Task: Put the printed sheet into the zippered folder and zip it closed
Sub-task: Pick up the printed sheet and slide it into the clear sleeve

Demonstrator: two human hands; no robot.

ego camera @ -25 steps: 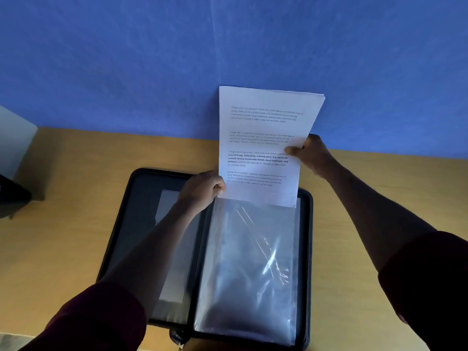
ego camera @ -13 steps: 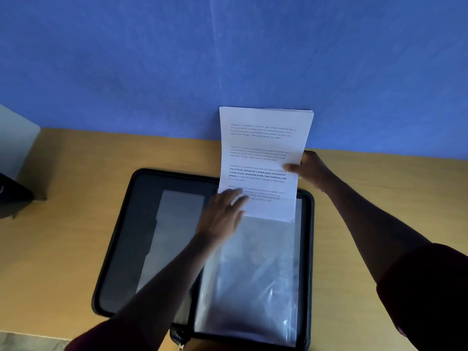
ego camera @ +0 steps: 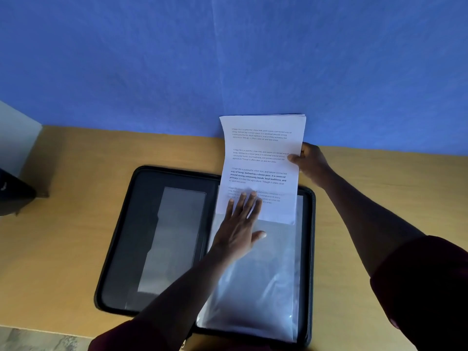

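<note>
A black zippered folder (ego camera: 121, 239) lies open on the wooden table (ego camera: 63, 224). Its right half holds clear plastic sleeves (ego camera: 266, 279). The printed sheet (ego camera: 263, 153) stands tilted over the folder's far right edge, its lower end tucked into the top sleeve. My right hand (ego camera: 307, 160) pinches the sheet's right edge. Flat on the sleeve lies my left hand (ego camera: 239, 229), fingers straight, their tips over the sheet's lower part.
A blue wall (ego camera: 228, 59) rises directly behind the table. A pale box (ego camera: 15, 138) and a dark object (ego camera: 12, 196) stand at the left edge. The folder's left half has a clear pocket (ego camera: 174, 236).
The sheet has slid down, deeper into the sleeve. My left hand let go of the sleeve's top edge and flattened onto it. My right hand came lower with the sheet.
</note>
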